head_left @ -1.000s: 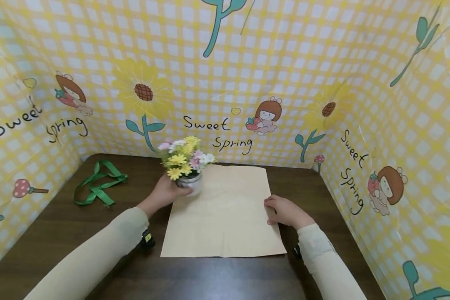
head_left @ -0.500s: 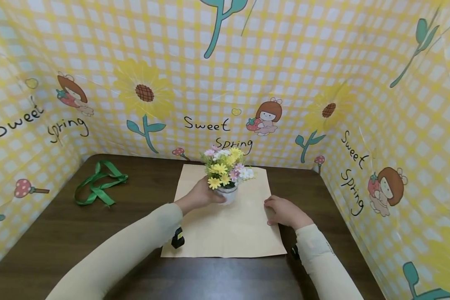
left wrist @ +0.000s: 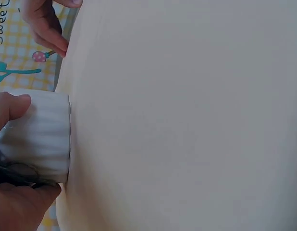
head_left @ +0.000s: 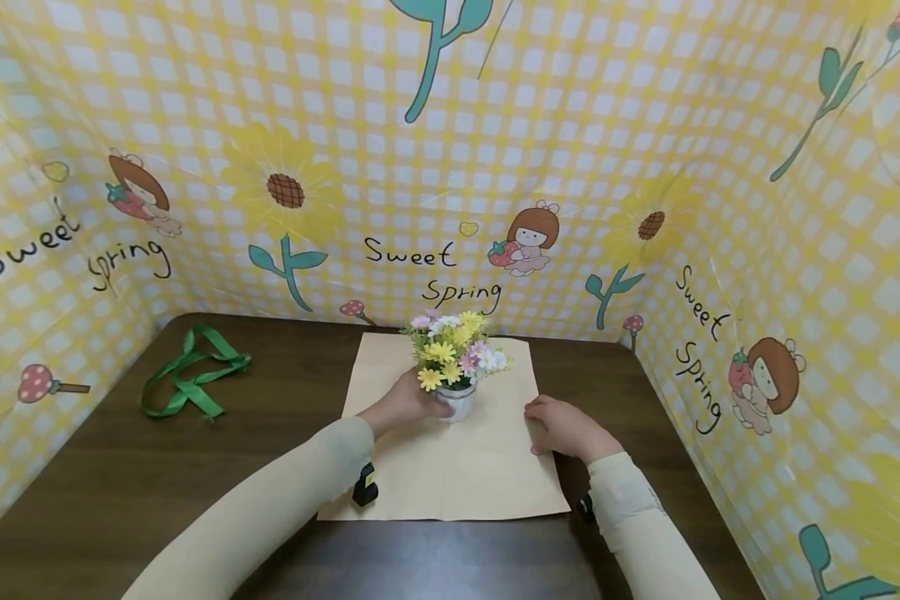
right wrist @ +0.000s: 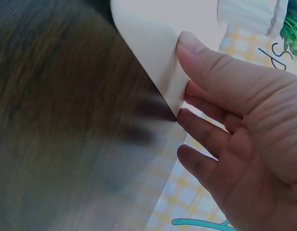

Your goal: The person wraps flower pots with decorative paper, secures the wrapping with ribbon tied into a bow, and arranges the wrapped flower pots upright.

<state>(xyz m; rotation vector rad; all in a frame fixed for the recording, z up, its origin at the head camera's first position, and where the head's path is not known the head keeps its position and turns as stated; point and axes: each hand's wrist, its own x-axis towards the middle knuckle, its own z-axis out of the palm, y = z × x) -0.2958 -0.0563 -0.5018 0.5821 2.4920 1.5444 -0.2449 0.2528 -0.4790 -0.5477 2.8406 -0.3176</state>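
Observation:
My left hand grips a small white flowerpot from its left side, thumb across the front. Yellow, white and pink flowers with green leaves fill the pot. It stands upright over the middle of a cream sheet of paper, its base seemingly on the sheet. In the left wrist view the pot lies between thumb and fingers. At the sheet's right edge, my right hand rests with thumb and fingertips spread along the paper. Some of its fingers are partly hidden in the right wrist view.
A loose, looped green ribbon lies at the far left of the dark wooden table. A yellow checked cloth with printed flowers and figures walls in the table at the back and both sides.
My left hand has carried the flowerpot rightward from the sheet's left side to over its middle, then slightly lower. The right hand has stayed at the paper's right edge.

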